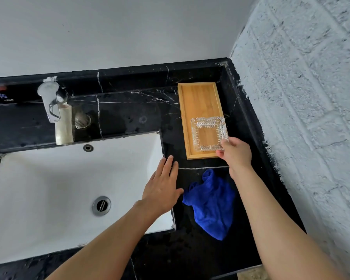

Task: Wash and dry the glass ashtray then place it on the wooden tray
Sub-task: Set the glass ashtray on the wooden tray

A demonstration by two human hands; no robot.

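The right hand [235,153] held the glass ashtray [209,133] by its near right corner, fingers pinched on the rim, and the ashtray sat over the near half of the wooden tray [197,93]; whether its base was fully down on the wood or a shade above it could not be told. A corner grip like that made sense for a thick, ribbed piece of glass: it kept the palm clear of the tray's raised lip and left the fingers free to slip away once the ashtray rested flat. The tray itself lay on the black marble counter [129,110] at the far right, tucked near the corner of the walls, well apart from the white sink [49,178] and so out of reach of splashes. The left hand [163,188] was empty, fingers spread flat and wide, lying across the sink's right edge and the counter beside it, probably as a steadying brace while the other arm reached out. A crumpled blue cloth [210,203] lay on the counter just near of the tray, between the two forearms, held by neither hand, which suggested the drying was finished. The tap [50,102] at the far left showed no running water. By these signs the task looked almost complete, with only the release left.
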